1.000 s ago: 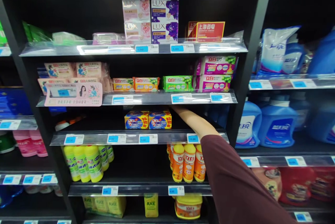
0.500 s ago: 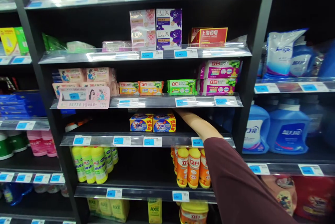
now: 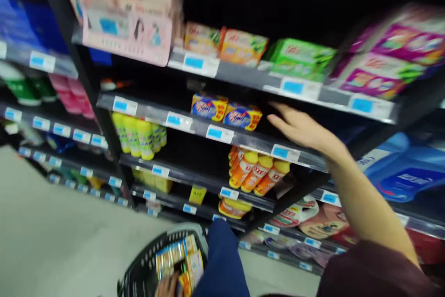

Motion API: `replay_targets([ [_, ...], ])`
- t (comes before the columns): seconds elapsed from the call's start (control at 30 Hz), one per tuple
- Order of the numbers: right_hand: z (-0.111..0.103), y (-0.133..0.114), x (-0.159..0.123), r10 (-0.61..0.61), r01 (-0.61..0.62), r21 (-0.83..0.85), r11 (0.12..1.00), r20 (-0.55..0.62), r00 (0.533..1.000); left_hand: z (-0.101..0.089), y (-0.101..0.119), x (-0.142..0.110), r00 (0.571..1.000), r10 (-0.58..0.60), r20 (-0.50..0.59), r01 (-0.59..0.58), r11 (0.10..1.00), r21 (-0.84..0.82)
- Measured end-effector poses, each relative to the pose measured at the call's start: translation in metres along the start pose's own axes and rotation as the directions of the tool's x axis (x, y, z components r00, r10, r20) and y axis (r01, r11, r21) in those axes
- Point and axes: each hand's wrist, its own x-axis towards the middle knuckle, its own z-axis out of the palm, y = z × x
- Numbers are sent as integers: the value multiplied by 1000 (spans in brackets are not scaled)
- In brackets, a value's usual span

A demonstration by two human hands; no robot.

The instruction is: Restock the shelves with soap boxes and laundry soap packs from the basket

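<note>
My right hand is over the shelf just right of two blue-and-yellow OMO soap boxes. Its fingers are spread and point left, with nothing in them and a small gap from the boxes. At the bottom, a black shopping basket stands on the floor with several packaged goods in it. My left hand is in the basket, partly cut off by the frame edge. Its fingers close on a yellow-and-orange packet, though blur hides the exact grip.
Orange and green soap packs line the shelf above. Below stand orange bottles with yellow caps and yellow-green bottles. Shelf edges carry price tags. My blue-trousered leg is beside the basket; blue jugs stand at the right.
The view has tilted down, bringing the basket, my leg and my left hand into sight. My right hand, hidden deep in the shelf before, has drawn back into view, empty.
</note>
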Motion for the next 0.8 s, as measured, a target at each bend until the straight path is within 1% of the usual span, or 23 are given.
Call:
replay_targets([
  [0.03,-4,-11,-26,-26,25,-7,1000,-66,998,14,1,-31,998,-64,-11,64,998,-23],
  [0.07,-7,-22,-51,-41,42,-1,999,-131,991,23,4,-58,993,-118,-20,117,992,-43],
  [0.1,-8,-31,-74,-57,60,8,998,-181,982,28,7,-78,987,-157,-26,155,986,-62],
  [0.13,-5,-37,-95,-102,109,21,994,-206,973,30,9,-92,983,-183,-35,180,981,-73],
  [0.17,2,-41,-115,-178,194,52,980,-215,960,30,9,-100,984,-177,-15,175,979,-102],
  [0.2,14,-43,-132,-269,292,104,951,-195,943,29,7,-104,985,-174,-19,170,977,-125],
  [0.23,31,-43,-149,-345,369,169,914,-157,925,28,3,-104,986,-164,-26,159,978,-133],
  [0.27,52,-42,-164,-396,411,239,880,-110,912,28,-1,-103,988,-149,-28,145,982,-124],
  [0.3,77,-40,-179,-413,409,305,860,-52,909,28,-5,-101,990,-134,-34,130,986,-105],
  [0.37,131,-41,-210,-359,310,383,870,61,931,30,-9,-97,994,-99,-36,97,994,-48],
  [0.4,158,-43,-225,-338,261,415,871,124,933,32,-10,-95,995,-89,-34,89,996,-20],
  [0.43,185,-48,-241,-337,230,445,866,178,924,33,-10,-94,996,-84,-28,85,996,3],
  [0.5,230,-66,-274,-395,215,501,838,287,872,34,-8,-90,997,-80,-13,80,996,24],
  [0.53,249,-79,-290,-411,192,535,823,325,852,34,-7,-89,997,-76,-5,76,997,24],
  [0.6,279,-108,-321,-420,123,605,787,378,825,33,-4,-87,997,-75,8,74,997,14],
  [0.67,298,-136,-346,-438,84,670,738,381,814,30,0,-87,996,-89,12,89,996,-2],
  [0.73,308,-156,-362,-484,69,725,685,382,787,26,6,-90,995,-100,-6,100,995,-16],
  [0.8,314,-164,-369,-521,53,752,656,401,753,21,13,-95,994,-100,-50,99,995,-20],
])
